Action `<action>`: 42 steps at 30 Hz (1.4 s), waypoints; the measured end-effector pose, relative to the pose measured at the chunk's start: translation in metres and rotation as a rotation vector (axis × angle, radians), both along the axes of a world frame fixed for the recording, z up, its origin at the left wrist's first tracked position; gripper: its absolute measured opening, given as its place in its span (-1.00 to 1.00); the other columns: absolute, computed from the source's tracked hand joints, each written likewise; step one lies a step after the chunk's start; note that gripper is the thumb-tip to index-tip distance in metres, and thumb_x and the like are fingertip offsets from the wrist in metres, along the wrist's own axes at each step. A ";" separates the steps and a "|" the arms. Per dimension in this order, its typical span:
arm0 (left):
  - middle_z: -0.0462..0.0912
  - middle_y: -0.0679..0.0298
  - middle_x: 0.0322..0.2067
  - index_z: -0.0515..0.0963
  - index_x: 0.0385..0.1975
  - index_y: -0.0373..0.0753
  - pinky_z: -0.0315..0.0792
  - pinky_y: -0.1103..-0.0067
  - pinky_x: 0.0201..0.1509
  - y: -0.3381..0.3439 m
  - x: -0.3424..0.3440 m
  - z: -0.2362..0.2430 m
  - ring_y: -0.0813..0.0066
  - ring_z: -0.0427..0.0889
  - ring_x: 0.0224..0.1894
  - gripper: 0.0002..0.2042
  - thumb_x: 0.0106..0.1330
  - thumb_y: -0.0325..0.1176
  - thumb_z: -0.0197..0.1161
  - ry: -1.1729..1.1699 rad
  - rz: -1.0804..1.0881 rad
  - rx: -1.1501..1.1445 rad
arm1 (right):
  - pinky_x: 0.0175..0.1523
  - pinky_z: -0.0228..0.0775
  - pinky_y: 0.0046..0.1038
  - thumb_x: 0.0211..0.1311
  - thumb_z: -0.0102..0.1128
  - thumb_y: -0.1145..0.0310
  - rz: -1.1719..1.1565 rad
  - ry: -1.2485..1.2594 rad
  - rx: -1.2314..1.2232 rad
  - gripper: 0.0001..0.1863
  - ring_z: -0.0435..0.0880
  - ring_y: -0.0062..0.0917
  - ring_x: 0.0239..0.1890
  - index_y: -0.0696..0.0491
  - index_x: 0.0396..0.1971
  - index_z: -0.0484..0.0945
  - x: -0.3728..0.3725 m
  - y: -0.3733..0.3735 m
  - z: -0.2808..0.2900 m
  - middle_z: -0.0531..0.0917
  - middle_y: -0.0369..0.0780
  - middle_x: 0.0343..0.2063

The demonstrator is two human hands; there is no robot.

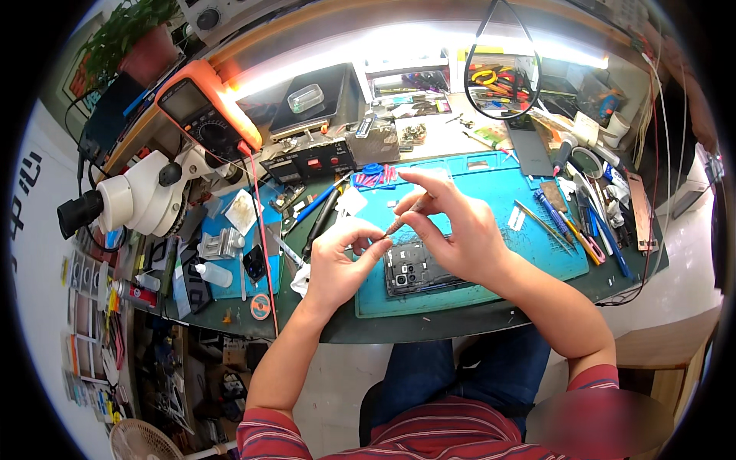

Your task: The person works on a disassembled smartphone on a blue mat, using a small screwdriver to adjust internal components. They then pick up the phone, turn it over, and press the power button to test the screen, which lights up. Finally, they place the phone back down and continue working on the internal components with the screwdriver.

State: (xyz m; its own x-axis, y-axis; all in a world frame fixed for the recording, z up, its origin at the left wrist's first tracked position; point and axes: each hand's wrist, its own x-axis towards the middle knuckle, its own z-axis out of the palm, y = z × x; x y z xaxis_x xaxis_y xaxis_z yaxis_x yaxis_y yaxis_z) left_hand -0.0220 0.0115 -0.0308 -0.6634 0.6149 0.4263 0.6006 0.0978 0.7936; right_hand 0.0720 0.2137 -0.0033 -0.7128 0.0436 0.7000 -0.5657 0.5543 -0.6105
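Over the blue work mat (475, 199), my right hand (460, 226) is closed on a slim brownish tool (408, 214), which looks like a small screwdriver. It slants down to the left. My left hand (349, 249) is closed in a pinch at the tool's lower tip; whether the fingers hold the tip itself or something tiny on it is too small to tell. Beneath both hands lies an opened smartphone (418, 270), black inside, with its camera block at the left end. My right hand partly hides the phone's far right part.
A white microscope (142, 195) and an orange multimeter (205, 111) stand at the left. A magnifier ring (502, 61) hangs at the back. Tweezers, brushes and pens (583, 222) crowd the right side. A black power unit (310, 162) sits behind the mat, and a solder spool (261, 307) near the front edge.
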 end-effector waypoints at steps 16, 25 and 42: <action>0.73 0.32 -0.35 0.74 -0.30 -0.31 0.48 0.63 -0.31 -0.002 0.001 0.004 0.61 0.60 -0.39 -0.86 0.19 -0.51 0.56 0.089 0.029 -0.081 | -0.23 0.63 -0.39 0.35 0.25 0.61 -0.021 0.119 0.079 -0.38 0.82 -0.34 -0.32 0.12 0.40 0.37 -0.003 0.000 -0.001 0.76 -0.15 -0.32; 0.72 0.31 -0.39 0.72 -0.34 -0.32 0.48 0.62 -0.33 -0.003 0.002 0.001 0.62 0.60 -0.42 -0.87 0.20 -0.49 0.56 0.098 0.044 -0.089 | -0.23 0.64 -0.38 0.29 0.26 0.62 0.031 0.152 0.127 -0.38 0.81 -0.32 -0.31 0.12 0.37 0.41 -0.004 -0.002 -0.002 0.76 -0.15 -0.30; 0.74 0.22 -0.19 0.73 -0.07 -0.26 0.52 0.52 -0.17 -0.014 -0.003 0.009 0.41 0.69 -0.16 -0.82 0.37 -0.43 0.40 -0.044 -0.149 -0.112 | -0.25 0.61 -0.37 0.26 0.26 0.62 0.021 0.075 0.194 -0.37 0.76 -0.33 -0.39 0.16 0.37 0.44 0.002 -0.001 0.001 0.72 -0.21 -0.39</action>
State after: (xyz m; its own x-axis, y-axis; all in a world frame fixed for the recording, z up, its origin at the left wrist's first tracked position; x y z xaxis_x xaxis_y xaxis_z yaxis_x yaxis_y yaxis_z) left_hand -0.0251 -0.0025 -0.0219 -0.5779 0.7497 0.3225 0.5799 0.0992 0.8086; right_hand 0.0742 0.2129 -0.0024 -0.6579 -0.1118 0.7447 -0.6182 0.6449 -0.4493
